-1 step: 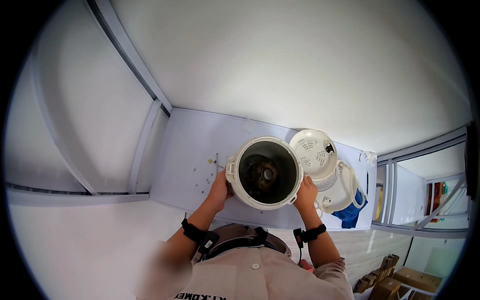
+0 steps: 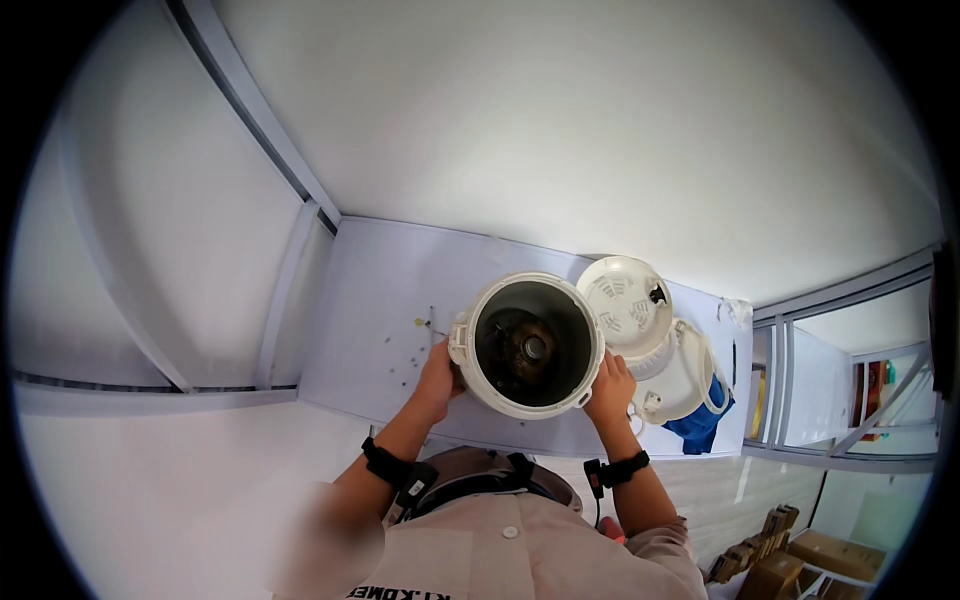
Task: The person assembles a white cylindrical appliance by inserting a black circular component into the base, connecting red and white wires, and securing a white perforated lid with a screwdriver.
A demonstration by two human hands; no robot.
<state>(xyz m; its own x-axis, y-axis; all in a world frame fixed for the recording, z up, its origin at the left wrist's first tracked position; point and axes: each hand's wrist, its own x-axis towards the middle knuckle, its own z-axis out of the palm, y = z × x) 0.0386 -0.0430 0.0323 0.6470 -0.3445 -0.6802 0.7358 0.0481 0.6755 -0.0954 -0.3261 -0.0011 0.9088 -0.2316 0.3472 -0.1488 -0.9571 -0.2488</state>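
Note:
I hold the white body of a rice cooker [image 2: 548, 296] between both hands, its open top facing up at me. Inside the grey round wall a brownish, stained bottom with a round metal centre shows. My left hand [image 2: 437, 382] is closed round the left side, just below the hinge-like bracket on the rim. Against the lower right side my right hand [image 2: 609, 389] grips it, the thumb out of sight. Both hands' fingertips are partly hidden by the shell. Whether the body rests on the table or is raised, I cannot tell.
On the white table [image 2: 385, 260], a round white cover with vent slots [image 2: 628, 300] lies right of the cooker. Nearer me is a white lid-like part with a handle [image 2: 680, 385], over a blue cloth [image 2: 697, 430]. Several small screws [image 2: 404, 383] and a thin screwdriver-like tool [image 2: 433, 326] lie left.

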